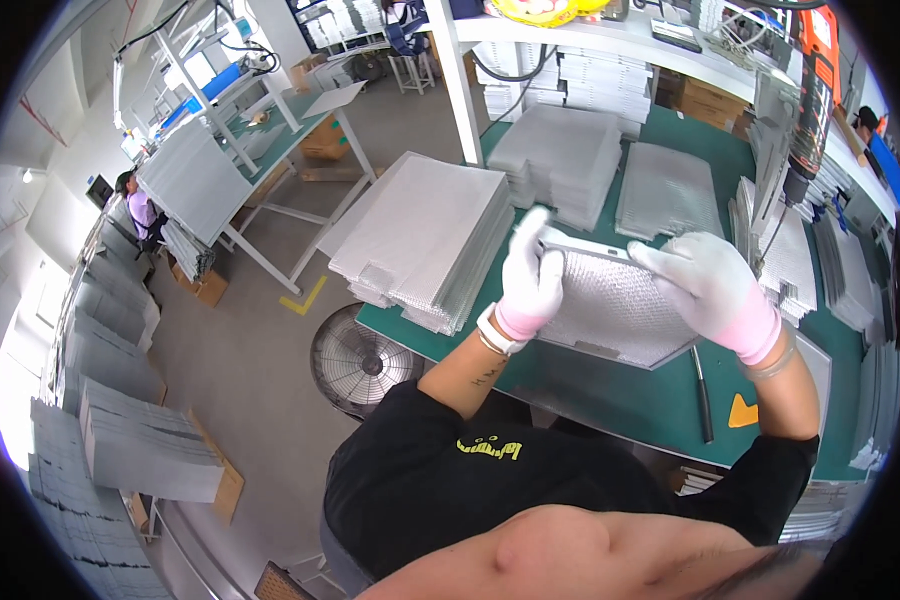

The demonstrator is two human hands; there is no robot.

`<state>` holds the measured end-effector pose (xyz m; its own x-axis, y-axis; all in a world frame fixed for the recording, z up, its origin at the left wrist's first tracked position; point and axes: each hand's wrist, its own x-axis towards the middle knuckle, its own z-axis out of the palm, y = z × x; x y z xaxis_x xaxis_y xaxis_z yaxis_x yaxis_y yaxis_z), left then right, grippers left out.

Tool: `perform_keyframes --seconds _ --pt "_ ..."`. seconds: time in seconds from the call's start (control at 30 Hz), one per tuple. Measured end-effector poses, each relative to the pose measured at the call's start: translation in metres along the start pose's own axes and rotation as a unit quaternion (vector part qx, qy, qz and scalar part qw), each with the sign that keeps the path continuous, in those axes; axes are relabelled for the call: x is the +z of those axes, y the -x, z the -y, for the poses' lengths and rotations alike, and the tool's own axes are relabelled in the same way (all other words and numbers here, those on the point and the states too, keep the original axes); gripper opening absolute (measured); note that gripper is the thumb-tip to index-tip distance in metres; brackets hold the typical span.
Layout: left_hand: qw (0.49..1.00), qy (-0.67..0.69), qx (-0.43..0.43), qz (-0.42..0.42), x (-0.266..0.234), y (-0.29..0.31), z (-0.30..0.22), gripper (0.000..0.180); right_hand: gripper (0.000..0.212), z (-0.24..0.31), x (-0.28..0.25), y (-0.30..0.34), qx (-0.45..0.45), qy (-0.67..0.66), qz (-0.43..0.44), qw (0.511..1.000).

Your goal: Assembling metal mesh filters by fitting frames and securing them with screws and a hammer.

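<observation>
Both of my hands wear white gloves with pink cuffs. Between them is a silver mesh panel (615,315) with a thin metal rim, tilted up over the green table. My left hand (532,272) is closed on the panel's left end near its far corner. My right hand (705,282) is closed at the far right part of the rim, its fingertips on the edge; its palm hides the panel's right side. On the table just right of the panel lies a black-handled tool (705,405), and beside that a flat yellow-orange scraper-like piece (742,411).
A tall stack of pale mesh sheets (420,230) stands left of my hands, with more stacks (560,155) (667,190) behind. An orange-and-black power driver (816,95) hangs at the right. A round floor fan (365,362) sits by the table's left edge. Another person (142,208) sits far left.
</observation>
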<state>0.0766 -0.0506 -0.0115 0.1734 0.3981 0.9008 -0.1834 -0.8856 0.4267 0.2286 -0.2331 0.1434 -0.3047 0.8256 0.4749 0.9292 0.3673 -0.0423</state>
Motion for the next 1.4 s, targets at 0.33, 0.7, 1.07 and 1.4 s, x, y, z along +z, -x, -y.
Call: perform_keyframes --seconds 0.33,0.7,1.07,1.4 --pt "0.98 0.16 -0.119 0.01 0.006 0.008 0.022 0.027 0.041 -0.015 0.003 -0.003 0.031 -0.014 0.005 0.999" --pt "0.977 0.174 -0.127 -0.003 0.001 -0.014 -0.004 0.03 0.043 -0.015 0.002 0.001 0.015 -0.02 0.017 1.0" --pt "0.999 0.03 -0.034 0.003 -0.002 -0.02 -0.006 0.03 0.041 -0.017 0.002 -0.001 0.014 -0.044 0.012 0.999" --pt "0.991 0.126 -0.025 0.032 -0.004 -0.022 0.002 0.042 0.033 -0.007 0.003 -0.006 0.008 0.038 -0.007 0.999"
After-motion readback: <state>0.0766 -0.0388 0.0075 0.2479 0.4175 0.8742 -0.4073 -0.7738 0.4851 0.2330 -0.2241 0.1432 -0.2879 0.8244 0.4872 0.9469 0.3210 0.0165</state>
